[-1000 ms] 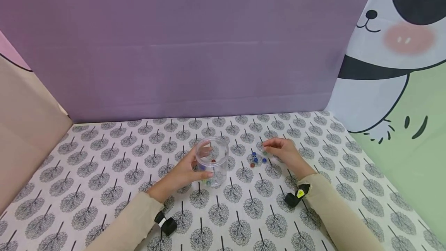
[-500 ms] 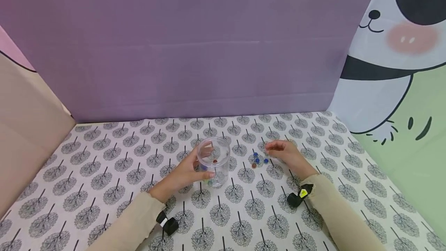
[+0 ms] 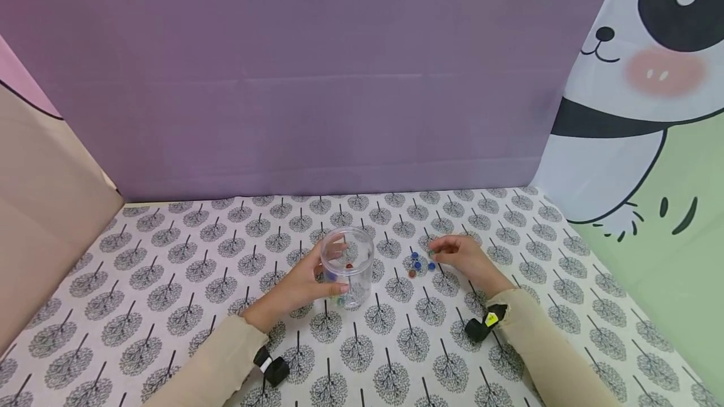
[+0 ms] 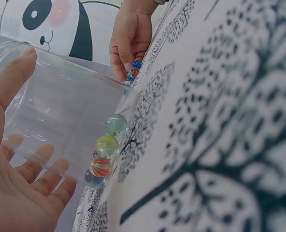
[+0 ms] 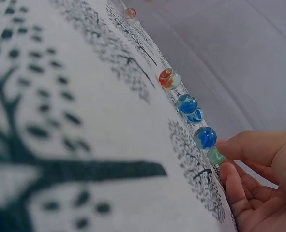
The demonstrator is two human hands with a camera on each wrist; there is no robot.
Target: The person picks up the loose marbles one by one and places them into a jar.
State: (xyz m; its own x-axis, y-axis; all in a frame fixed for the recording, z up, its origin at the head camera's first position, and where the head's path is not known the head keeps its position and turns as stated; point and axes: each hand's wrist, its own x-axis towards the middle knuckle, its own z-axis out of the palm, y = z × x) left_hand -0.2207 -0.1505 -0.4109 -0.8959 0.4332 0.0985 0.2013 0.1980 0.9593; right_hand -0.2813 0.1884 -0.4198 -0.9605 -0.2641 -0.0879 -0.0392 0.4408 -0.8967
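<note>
**Right hand drops back to the marbles**

The right hand (image 3: 460, 255), lifted clear half a second ago, now sits low on the bench (image 3: 170, 281), its fingertips (image 5: 230, 147) touching a pale green marble (image 5: 215, 155); whether it is gripped cannot be told. Blue marbles (image 3: 417, 262) and a red one (image 5: 168, 78) lie just beside it. The left hand (image 3: 300, 284) still wraps the jar (image 3: 347, 265), which stands upright with several marbles inside. Judged from this, another pick is starting.
</note>
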